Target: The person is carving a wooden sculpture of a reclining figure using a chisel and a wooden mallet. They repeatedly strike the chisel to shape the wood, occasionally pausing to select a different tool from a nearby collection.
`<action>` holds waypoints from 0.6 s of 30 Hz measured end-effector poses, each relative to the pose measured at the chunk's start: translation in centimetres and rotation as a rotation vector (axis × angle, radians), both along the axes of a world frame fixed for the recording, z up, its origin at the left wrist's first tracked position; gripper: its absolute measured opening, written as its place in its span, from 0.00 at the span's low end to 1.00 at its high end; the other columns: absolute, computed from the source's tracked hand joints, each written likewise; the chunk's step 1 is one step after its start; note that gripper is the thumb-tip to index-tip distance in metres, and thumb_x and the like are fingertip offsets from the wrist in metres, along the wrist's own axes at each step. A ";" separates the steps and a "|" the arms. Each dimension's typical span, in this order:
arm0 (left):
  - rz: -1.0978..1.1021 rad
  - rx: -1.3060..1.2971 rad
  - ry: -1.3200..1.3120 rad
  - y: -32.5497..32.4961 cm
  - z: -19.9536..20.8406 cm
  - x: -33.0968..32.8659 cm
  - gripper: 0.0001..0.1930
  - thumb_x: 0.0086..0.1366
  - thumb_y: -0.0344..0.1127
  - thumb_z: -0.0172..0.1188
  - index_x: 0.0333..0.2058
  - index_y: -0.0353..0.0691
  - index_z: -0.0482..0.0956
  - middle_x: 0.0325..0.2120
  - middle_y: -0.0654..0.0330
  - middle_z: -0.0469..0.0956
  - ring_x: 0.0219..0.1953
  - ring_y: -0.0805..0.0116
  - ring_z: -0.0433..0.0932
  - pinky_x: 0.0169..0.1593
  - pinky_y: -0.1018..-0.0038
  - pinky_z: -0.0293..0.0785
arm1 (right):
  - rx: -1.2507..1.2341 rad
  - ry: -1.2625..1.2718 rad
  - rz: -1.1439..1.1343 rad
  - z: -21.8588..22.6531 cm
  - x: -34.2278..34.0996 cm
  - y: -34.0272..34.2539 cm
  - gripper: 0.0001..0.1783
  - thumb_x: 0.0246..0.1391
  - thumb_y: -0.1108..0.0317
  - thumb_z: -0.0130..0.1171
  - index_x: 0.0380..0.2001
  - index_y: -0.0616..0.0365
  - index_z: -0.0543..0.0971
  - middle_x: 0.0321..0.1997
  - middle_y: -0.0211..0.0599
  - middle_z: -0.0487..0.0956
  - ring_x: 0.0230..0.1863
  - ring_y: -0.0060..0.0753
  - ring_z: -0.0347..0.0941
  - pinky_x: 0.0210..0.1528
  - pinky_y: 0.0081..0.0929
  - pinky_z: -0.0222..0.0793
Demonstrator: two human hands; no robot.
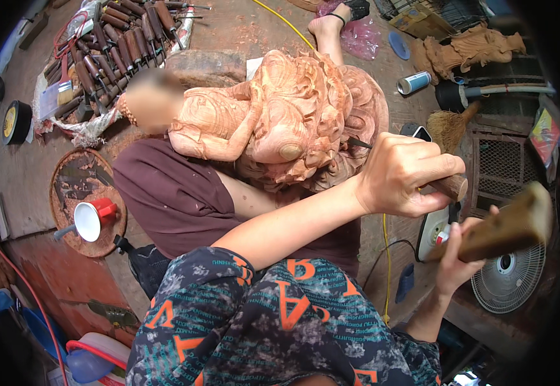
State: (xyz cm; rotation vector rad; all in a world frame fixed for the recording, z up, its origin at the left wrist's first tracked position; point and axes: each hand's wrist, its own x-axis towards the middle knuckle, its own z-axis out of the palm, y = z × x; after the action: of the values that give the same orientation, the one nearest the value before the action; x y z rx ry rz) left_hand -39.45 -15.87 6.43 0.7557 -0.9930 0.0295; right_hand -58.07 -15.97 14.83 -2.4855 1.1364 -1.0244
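Note:
A large reddish wooden carving (pixel 280 122) of a figure lies across my lap. My left hand (pixel 405 174) is wrapped around a chisel with a wooden handle (pixel 450 186); its thin metal blade (pixel 359 143) touches the carving's right side. My right hand (pixel 460 248) grips a blocky wooden mallet (pixel 508 225), held just right of and below the chisel handle's end. My patterned sleeve fills the lower middle of the view.
Several wooden-handled chisels (pixel 119 38) lie spread at top left. A red and white mug (pixel 93 219) sits on a round rusty plate. A small fan (pixel 510 276), a spray can (pixel 414 82), a brush (pixel 450 125) and a yellow cable are on the right.

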 end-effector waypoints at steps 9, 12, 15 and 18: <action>-0.008 -0.024 -0.128 1.8 1.3 0.1 0.17 0.36 0.36 0.63 0.31 0.45 0.79 0.14 0.65 0.67 0.14 0.68 0.70 0.18 0.73 0.64 | 0.114 0.135 -0.001 -0.8 -0.8 -1.2 0.25 0.48 0.82 0.55 0.52 0.66 0.66 0.35 0.34 0.72 0.39 0.28 0.69 0.49 0.26 0.63; -0.003 0.010 -0.050 0.5 0.8 -0.1 0.15 0.38 0.35 0.63 0.30 0.44 0.79 0.13 0.64 0.69 0.14 0.66 0.70 0.18 0.73 0.66 | 0.069 0.086 0.058 0.7 0.7 -0.4 0.32 0.48 0.81 0.54 0.57 0.69 0.57 0.30 0.30 0.66 0.34 0.20 0.62 0.48 0.23 0.59; -0.023 0.005 -0.008 0.1 0.9 0.1 0.15 0.37 0.33 0.64 0.30 0.44 0.78 0.14 0.64 0.71 0.15 0.66 0.72 0.19 0.72 0.67 | 0.068 -0.002 0.053 2.1 1.6 0.2 0.37 0.48 0.83 0.51 0.61 0.68 0.49 0.30 0.31 0.65 0.32 0.21 0.62 0.45 0.21 0.60; -0.046 0.041 0.017 0.1 1.2 0.7 0.13 0.40 0.32 0.65 0.29 0.44 0.78 0.17 0.62 0.75 0.17 0.65 0.75 0.21 0.74 0.69 | 0.103 -0.160 0.046 2.6 2.3 0.6 0.38 0.50 0.82 0.49 0.62 0.66 0.45 0.31 0.33 0.65 0.32 0.22 0.62 0.40 0.20 0.61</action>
State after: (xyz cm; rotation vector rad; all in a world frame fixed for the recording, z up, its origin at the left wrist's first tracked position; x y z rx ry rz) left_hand -38.76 -15.77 7.61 0.7687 -0.9975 -0.0372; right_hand -55.81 -15.41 17.47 -2.2940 1.0508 -1.1011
